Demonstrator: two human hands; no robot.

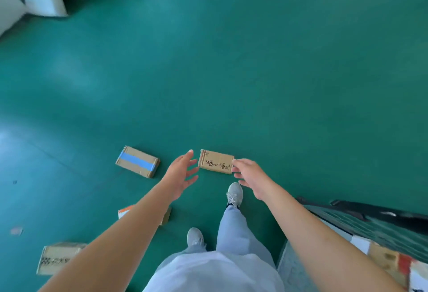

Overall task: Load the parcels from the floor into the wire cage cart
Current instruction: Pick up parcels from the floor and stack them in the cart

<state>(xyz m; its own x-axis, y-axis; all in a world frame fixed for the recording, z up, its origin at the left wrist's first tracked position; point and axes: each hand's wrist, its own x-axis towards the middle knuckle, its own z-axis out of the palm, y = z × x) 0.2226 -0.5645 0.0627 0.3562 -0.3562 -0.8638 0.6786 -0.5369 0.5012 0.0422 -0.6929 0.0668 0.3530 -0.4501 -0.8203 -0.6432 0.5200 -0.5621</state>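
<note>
Low in the frame's centre, the left hand (183,173) and right hand (251,177) flank a brown parcel (215,161) on the green floor (254,71), fingers spread.

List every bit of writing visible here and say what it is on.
Small brown parcel between the hands: dark brush-style characters, too blurred to quote.
Parcel at lower left: a row of dark print, too blurred to read.
Blue-taped parcel: no writing visible.
Nothing can be read with certainty.
</note>
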